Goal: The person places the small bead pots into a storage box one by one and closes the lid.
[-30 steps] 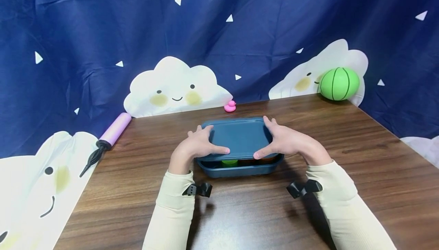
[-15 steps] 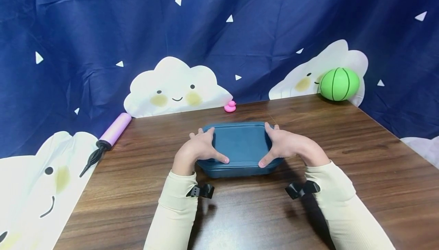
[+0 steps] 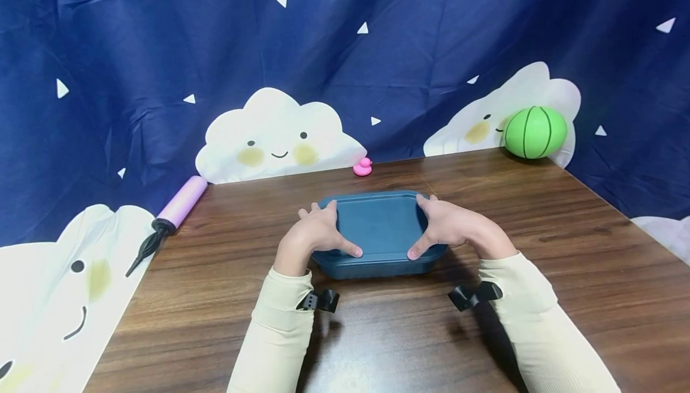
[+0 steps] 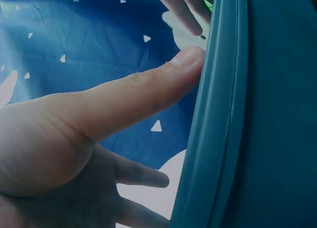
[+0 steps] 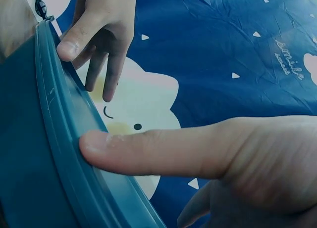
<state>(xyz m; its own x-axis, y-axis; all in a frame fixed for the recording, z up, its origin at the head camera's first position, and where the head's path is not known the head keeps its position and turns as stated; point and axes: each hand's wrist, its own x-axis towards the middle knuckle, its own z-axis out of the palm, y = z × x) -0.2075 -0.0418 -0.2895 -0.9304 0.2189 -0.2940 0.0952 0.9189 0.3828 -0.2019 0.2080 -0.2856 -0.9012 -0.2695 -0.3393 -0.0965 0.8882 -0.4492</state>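
A dark blue rectangular container (image 3: 380, 269) sits on the wooden table in the head view, its lid (image 3: 380, 228) lying flat over the top. My left hand (image 3: 309, 234) rests on the lid's left side, thumb on the near edge and fingers spread toward the far left corner. On the right side, my right hand (image 3: 453, 225) touches the lid in a mirrored pose. Both wrist views show a straight thumb against the rim: the left thumb (image 4: 143, 87) and the right thumb (image 5: 158, 151). The container's inside is hidden.
Behind the container, a pink rubber duck (image 3: 363, 167) stands near the table's far edge. A green ball (image 3: 535, 132) sits at the far right corner. Along the left edge lies a purple hand pump (image 3: 183, 203) with a black nozzle. A blue curtain hangs behind.
The lid has come down onto the container, covering the gap at the front where green and orange things showed. Both hands lowered with it, then stayed nearly still.
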